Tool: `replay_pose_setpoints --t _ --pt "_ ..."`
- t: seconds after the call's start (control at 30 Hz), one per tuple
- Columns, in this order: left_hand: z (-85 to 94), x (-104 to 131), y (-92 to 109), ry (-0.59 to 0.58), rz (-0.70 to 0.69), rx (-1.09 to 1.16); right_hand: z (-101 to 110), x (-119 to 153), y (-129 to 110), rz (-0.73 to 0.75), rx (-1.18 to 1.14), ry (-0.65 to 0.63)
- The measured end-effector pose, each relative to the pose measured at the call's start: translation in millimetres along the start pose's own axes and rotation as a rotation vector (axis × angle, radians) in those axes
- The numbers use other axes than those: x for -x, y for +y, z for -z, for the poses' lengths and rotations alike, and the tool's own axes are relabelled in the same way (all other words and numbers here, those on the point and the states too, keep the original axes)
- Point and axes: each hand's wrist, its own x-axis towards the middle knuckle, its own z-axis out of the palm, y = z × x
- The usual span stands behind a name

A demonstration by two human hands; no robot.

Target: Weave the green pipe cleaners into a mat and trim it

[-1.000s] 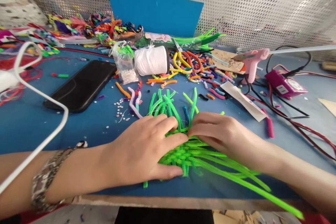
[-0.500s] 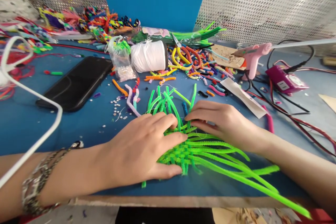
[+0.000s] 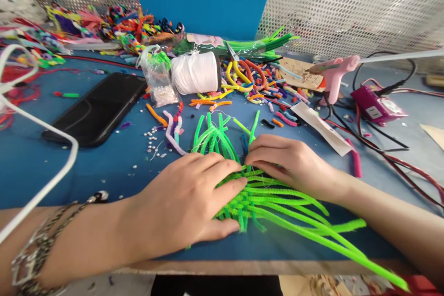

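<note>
A mat of woven green pipe cleaners (image 3: 239, 203) lies near the table's front edge, with loose strands fanning out to the right and toward the back. Across its left part rests my left hand (image 3: 194, 194), palm down, fingers and thumb spread, pressing on the weave and covering much of it. My right hand (image 3: 287, 159) is closed in a pinch at the weave's far edge. Between its fingertips is a darker green pipe cleaner (image 3: 255, 125) that sticks up toward the back. Fine pale thread shows among the strands.
Behind the weave are a white thread spool (image 3: 195, 73), a bag of beads (image 3: 163, 83) and yellow-and-orange-handled scissors (image 3: 239, 74). A black phone (image 3: 97, 108) and white cable (image 3: 52, 125) lie left. A pink glue gun (image 3: 335, 78) and purple power box (image 3: 378, 104) stand right.
My left fingers have straightened a little and slid toward the right hand's fingertips. The right hand's pinch has shifted slightly lower. The weave stays almost in place.
</note>
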Motion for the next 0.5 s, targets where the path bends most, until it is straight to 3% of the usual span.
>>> replay_pose_setpoints --t 0.23,0.37,0.5 --pt "-0.7 -1 0 0.035 -0.014 0.029 2 3 -1 0.025 0.006 0.020" --pt "-1.0 -1 -1 0.036 -0.014 0.036 9 5 -1 0.010 -0.049 -0.070" --pt "-1.9 -1 -2 0.035 -0.018 0.039 10 7 -4 0.034 0.035 -0.097"
